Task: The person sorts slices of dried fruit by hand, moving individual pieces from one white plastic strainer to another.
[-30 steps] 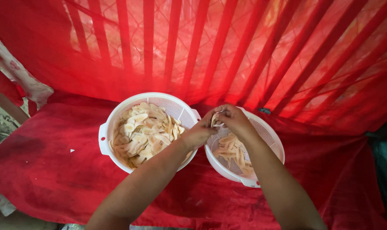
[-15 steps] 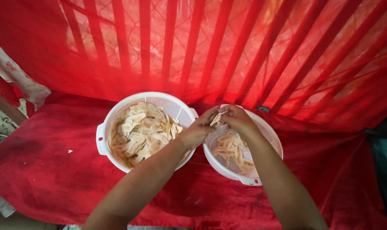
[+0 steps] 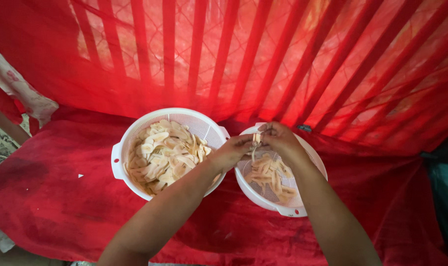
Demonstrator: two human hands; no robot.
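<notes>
A pale, thin strip of sliced fruit [image 3: 255, 146] hangs between both hands, its long axis near vertical, lower end pointing down into the smaller white plastic colander [image 3: 302, 209]. The left hand [image 3: 232, 151] and right hand [image 3: 278, 139] meet above that colander's far rim, each grip pinched shut on the strip. Two colanders sit on the red cloth [image 3: 51, 197]: the larger white plastic colander [image 3: 119, 162], left of the grip, holds many pale slices [image 3: 165, 152]; the smaller holds fewer.
</notes>
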